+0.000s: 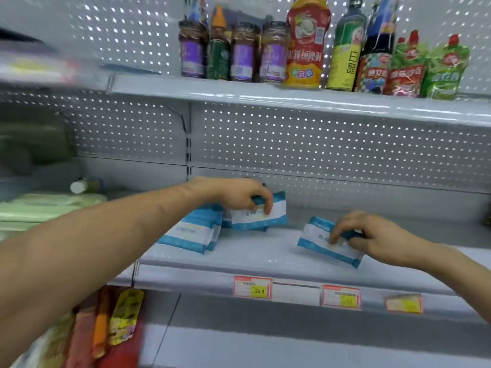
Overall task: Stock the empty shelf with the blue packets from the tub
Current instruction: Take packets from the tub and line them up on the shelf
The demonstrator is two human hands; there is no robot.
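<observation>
My left hand [240, 193] grips the top edge of a blue and white packet [261, 217] standing upright on the grey shelf [239, 257], near its back. Leaning just left of it is a small stack of blue packets [190, 233]. To the right, my right hand [372, 235] pinches another blue packet [317, 241], tilted above the shelf surface. The tub is out of view.
The shelf above carries jars [244, 53], sauce bottles [345, 46] and red and green pouches [406, 69]. Price tags [252, 286] line the shelf's front rail. Green packs [47, 205] lie on the neighbouring shelf at left. Colourful packets [125, 314] hang below at lower left.
</observation>
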